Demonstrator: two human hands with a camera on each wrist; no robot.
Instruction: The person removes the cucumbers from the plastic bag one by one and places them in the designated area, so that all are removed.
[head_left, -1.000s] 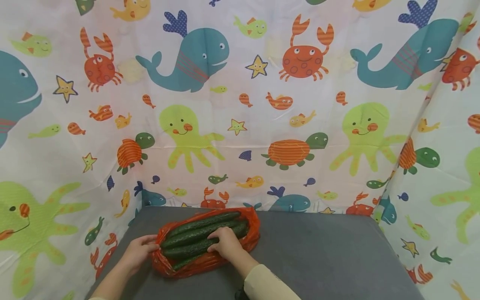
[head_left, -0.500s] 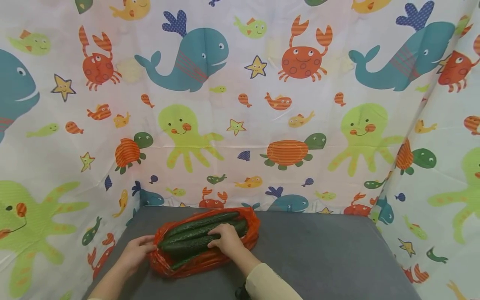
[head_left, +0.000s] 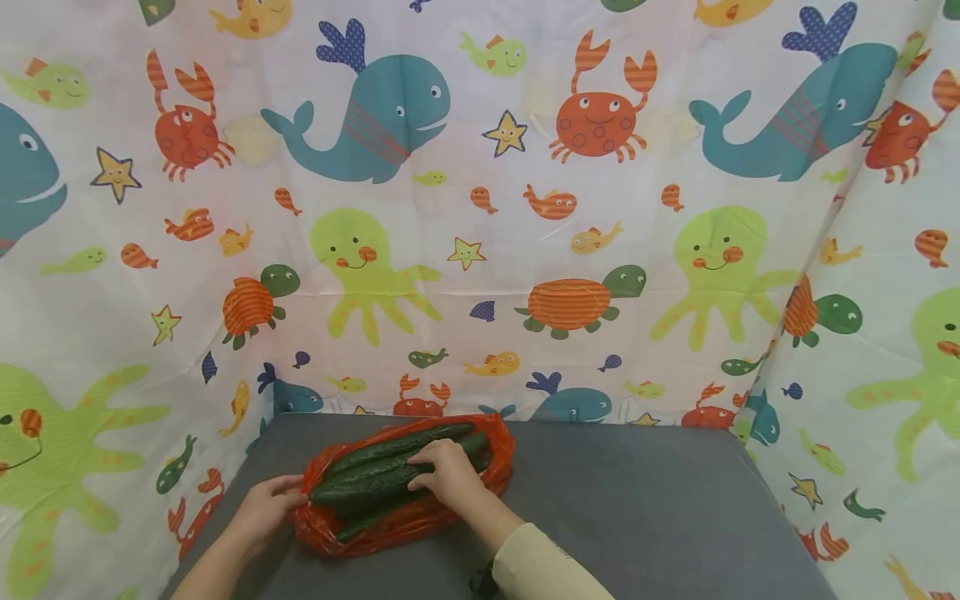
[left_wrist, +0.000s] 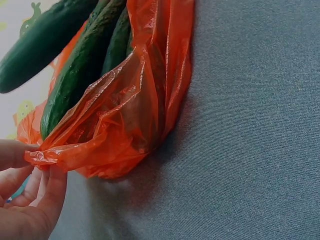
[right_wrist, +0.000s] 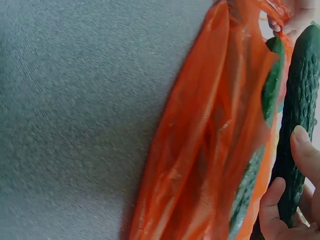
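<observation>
A thin orange plastic bag [head_left: 501, 450] lies spread open on the grey table with several dark green cucumbers in it. My left hand [head_left: 262, 512] is at the bag's left end; in the left wrist view its thumb and fingers pinch the bag's rim [left_wrist: 50, 156]. My right hand [head_left: 450, 471] reaches over the bag from the right and grips one cucumber [right_wrist: 300, 95], thumb on one side and fingers on the other. That cucumber is raised above the others, its tip clear of them in the left wrist view. Folds of the bag partly hide the cucumbers underneath.
The grey cloth-covered table [head_left: 622, 500] extends to the right of the bag. A white curtain [head_left: 420, 250] printed with sea animals rises behind the table and along both sides.
My right hand has risen slightly, and the gripped cucumber has lifted away from the others. My left hand stays on the bag's rim. The head view has turned a little to the right.
</observation>
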